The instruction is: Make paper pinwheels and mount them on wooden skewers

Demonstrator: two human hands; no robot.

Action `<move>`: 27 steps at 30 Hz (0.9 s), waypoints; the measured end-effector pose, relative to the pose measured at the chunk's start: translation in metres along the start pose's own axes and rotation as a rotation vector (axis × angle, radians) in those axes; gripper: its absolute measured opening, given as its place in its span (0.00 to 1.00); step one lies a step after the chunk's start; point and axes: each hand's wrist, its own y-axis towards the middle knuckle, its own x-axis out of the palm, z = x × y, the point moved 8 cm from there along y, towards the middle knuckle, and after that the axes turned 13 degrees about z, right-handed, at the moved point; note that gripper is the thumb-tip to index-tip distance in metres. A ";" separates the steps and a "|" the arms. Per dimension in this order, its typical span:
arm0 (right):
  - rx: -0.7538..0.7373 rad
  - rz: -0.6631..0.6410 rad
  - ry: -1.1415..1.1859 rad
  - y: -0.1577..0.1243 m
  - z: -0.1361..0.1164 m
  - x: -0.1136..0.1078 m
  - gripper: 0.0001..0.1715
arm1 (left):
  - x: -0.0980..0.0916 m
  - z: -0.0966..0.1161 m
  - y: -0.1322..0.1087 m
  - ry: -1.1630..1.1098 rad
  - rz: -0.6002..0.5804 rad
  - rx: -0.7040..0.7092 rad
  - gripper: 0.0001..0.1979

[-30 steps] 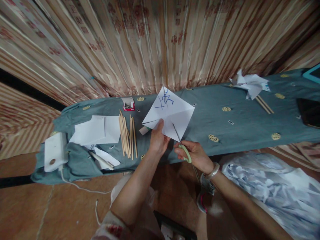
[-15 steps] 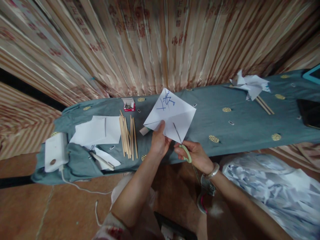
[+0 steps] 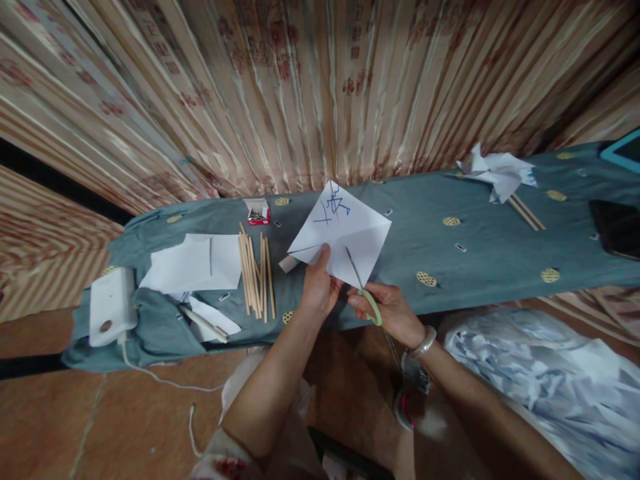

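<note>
A square white sheet of paper [image 3: 367,225] with blue pen marks is turned cornerwise in front of me. My left hand [image 3: 320,287] pinches its lower left part, thumb on top. My right hand [image 3: 393,312] is closed round the light green handles of a pair of scissors [image 3: 374,310]. One blade lies over the paper, running in from its bottom corner; the other is hidden beneath. A slit shows near the left corner. Left of the sheet lie several wooden sticks [image 3: 256,277] and a small red box [image 3: 259,212] of metal pins or tacks.
White sheets [image 3: 187,261] lie at the left, near a white power bank-like device [image 3: 113,307] with a cable. Paper pinwheels [image 3: 500,175] on sticks lie at the right, by a dark phone [image 3: 617,227]. A plastic bag [image 3: 545,380] of paper stands below the cloth-covered table [image 3: 490,267].
The view has shifted very slightly. Both hands, the paper and the scissors hold nearly the same position as before.
</note>
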 end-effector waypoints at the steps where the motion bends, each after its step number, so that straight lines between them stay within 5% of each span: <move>1: 0.009 0.005 0.008 0.000 0.001 0.000 0.24 | 0.000 0.000 0.000 0.001 0.003 -0.002 0.10; 27: 0.016 0.003 0.006 -0.001 0.004 -0.002 0.24 | 0.000 0.000 0.000 0.013 -0.001 0.003 0.11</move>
